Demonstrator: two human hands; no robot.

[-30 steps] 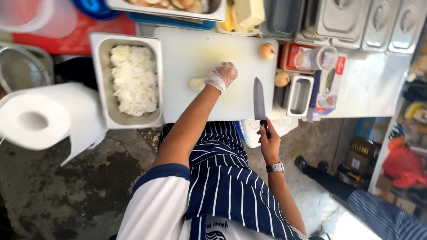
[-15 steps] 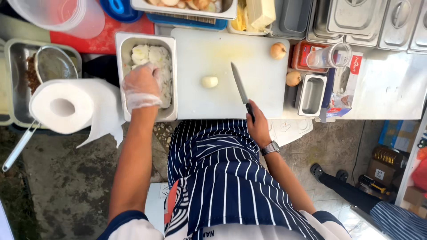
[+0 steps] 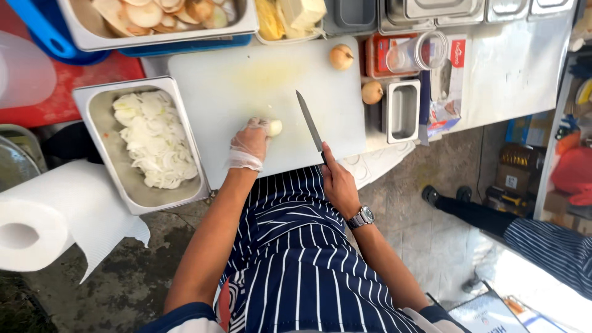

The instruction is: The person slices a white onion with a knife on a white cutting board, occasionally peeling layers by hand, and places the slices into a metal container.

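Near the middle of the frame the left hand [image 3: 248, 145], in a thin clear disposable glove, rests on the white rectangular plastic cutting board [image 3: 234, 80] with its fingers curled around a small peeled pale onion piece [image 3: 274, 127], pinning it to the board. Just right of it, the bare right hand [image 3: 337, 183], a metal watch on its wrist, is wrapped firmly around the black handle of a long steel-bladed kitchen knife [image 3: 309, 119], whose tip points toward the top of the frame; the blade stands beside the onion piece, apart from it. Left of the board sits a rectangular steel pan of white sliced onion [image 3: 155, 140]. Two unpeeled brown onions lie at the board's right edge, one at the upper corner [image 3: 341, 57] and one lower [image 3: 372, 92], next to a small empty steel container [image 3: 401, 111]. A white paper towel roll [image 3: 43, 225] fills the lower left.
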